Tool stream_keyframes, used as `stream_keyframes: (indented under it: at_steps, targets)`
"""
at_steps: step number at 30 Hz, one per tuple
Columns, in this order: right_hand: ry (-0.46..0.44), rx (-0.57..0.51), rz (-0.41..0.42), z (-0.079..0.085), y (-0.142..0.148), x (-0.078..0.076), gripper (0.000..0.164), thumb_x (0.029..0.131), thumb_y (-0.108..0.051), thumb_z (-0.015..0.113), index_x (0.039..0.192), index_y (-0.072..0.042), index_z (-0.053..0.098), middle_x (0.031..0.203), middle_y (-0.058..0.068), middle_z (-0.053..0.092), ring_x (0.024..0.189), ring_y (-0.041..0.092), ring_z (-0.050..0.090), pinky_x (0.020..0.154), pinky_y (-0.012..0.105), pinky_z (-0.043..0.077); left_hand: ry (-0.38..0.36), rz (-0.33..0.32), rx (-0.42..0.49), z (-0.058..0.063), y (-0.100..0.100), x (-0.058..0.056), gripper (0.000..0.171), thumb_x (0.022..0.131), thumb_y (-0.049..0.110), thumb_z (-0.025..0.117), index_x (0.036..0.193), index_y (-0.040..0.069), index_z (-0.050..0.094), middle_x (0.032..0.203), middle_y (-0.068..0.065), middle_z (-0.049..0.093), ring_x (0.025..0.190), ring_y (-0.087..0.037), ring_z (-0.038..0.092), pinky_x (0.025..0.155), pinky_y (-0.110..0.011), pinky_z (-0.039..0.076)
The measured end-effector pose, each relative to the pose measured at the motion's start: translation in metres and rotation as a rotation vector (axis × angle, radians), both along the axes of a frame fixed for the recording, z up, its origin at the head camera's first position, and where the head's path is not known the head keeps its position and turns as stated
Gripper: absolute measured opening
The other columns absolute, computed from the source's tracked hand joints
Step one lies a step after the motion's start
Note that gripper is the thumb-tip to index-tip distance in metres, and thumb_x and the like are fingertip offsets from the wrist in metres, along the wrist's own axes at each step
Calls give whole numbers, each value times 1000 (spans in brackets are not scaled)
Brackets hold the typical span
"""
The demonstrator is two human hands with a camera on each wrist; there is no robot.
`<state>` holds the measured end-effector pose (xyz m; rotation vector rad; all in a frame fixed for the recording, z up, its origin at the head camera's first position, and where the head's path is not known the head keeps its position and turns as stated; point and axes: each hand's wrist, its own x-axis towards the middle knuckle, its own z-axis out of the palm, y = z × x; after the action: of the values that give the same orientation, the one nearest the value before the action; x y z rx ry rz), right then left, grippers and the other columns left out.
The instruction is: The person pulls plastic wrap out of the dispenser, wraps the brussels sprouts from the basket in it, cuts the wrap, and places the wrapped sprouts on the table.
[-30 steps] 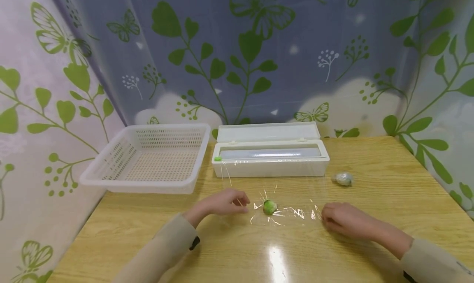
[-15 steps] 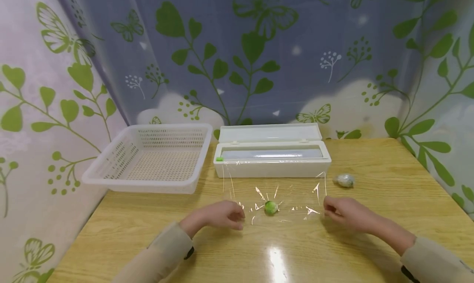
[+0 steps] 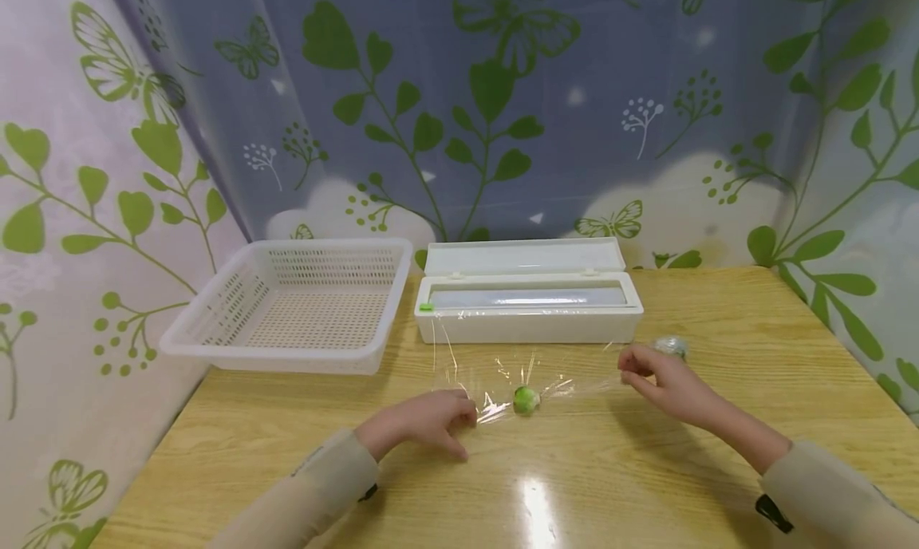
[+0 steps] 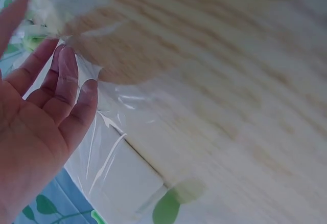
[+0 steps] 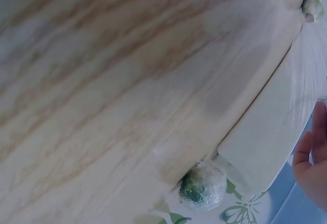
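A small Brussels sprout lies on the wooden table, partly covered by clear plastic wrap drawn out from a white dispenser box. Bright creases in the film spread around the sprout. My left hand rests at the film's left side with the thumb apart from the fingers; in the left wrist view its fingertips lie against the film. My right hand pinches the right part of the film and holds it raised. Beside it, partly hidden by that hand, sits a wrapped sprout.
To the left of the box stands a white perforated basket. The box's lid is up, with the film roll inside. A leaf-patterned curtain hangs behind the table.
My right hand has moved up and away from the table's front edge, pulling the film's right side with it. The left hand has opened its thumb away from the fingers.
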<state>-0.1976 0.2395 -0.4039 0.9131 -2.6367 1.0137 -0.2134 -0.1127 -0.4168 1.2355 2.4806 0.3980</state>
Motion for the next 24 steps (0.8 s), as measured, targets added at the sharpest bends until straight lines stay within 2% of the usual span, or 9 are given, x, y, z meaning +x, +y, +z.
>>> stream_keyframes:
  at_steps: [3, 5, 9, 13, 17, 21, 24]
  targets:
    - [33, -5, 31, 0, 0, 0, 17, 81, 8, 56, 82, -9, 57, 78, -2, 58, 73, 5, 53, 61, 27, 47, 30, -14, 4, -1, 0, 0, 17, 71, 4, 67, 85, 8, 57, 81, 4, 49, 73, -7, 45, 68, -17, 41]
    - [38, -7, 48, 0, 0, -1, 19, 81, 10, 54, 80, -9, 59, 78, 0, 60, 74, 5, 53, 61, 26, 47, 61, -27, 13, -2, 0, -1, 15, 71, -3, 61, 80, 8, 58, 78, 4, 49, 73, -7, 45, 67, -16, 40]
    - [12, -19, 54, -1, 1, -1, 19, 82, 10, 53, 80, -8, 60, 78, 0, 60, 74, 6, 53, 59, 26, 46, 94, -37, 55, -2, -1, -2, 12, 75, -5, 55, 74, 7, 57, 74, 3, 48, 70, -8, 45, 65, -18, 41]
    - [-33, -40, 43, -1, 2, -2, 17, 83, 10, 51, 79, -5, 60, 77, 1, 60, 72, 9, 54, 59, 25, 46, 55, 27, 90, -3, -4, -5, 14, 78, -4, 50, 75, 8, 55, 73, 4, 49, 70, -9, 47, 65, -21, 42]
    - [-66, -39, 26, -1, 2, -4, 9, 80, 6, 57, 79, -2, 59, 77, 2, 59, 71, 8, 55, 60, 25, 48, 19, 118, 138, -4, -7, -10, 13, 81, -2, 48, 78, 10, 53, 72, 6, 50, 68, -8, 46, 63, -22, 42]
    - [-39, -16, 27, -2, 2, -6, 10, 76, 3, 64, 78, -4, 57, 78, 0, 57, 68, 10, 57, 58, 25, 49, 22, 165, 195, -2, -8, -16, 14, 83, -3, 46, 77, 9, 48, 70, 5, 46, 65, -9, 43, 58, -22, 39]
    - [-51, 33, 6, -3, 2, -8, 12, 75, 3, 65, 80, -6, 58, 80, 0, 58, 67, 12, 58, 58, 25, 49, 48, 181, 210, 1, -8, -20, 17, 83, -6, 43, 75, 8, 49, 69, 4, 47, 65, -10, 44, 58, -24, 40]
